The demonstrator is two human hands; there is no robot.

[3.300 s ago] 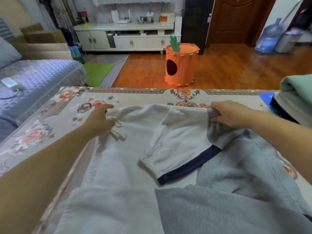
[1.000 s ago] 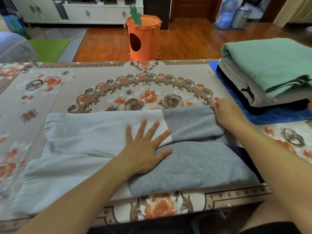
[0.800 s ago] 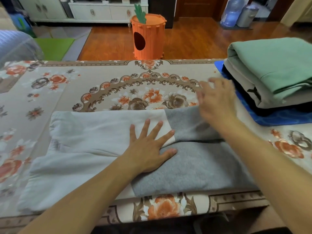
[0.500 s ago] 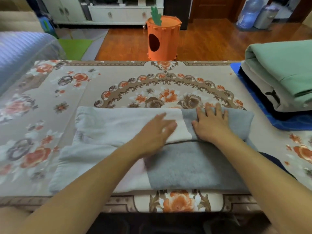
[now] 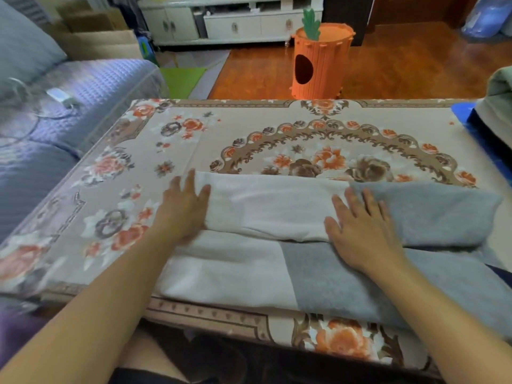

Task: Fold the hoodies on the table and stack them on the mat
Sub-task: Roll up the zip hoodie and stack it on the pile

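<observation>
Hoodie (image 5: 266,209) lying lengthwise left-right, left hand (image 5: 184,209) and right hand (image 5: 363,231) flat atop, fingers spread

1. No text, label, brand, number or sign can be read anywhere in the view.
2. The flowered cloth on the table (image 5: 249,128) carries only ornament, no lettering.

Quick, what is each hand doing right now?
Left hand: open, flat on the hoodie.
Right hand: open, flat on the hoodie.
</observation>
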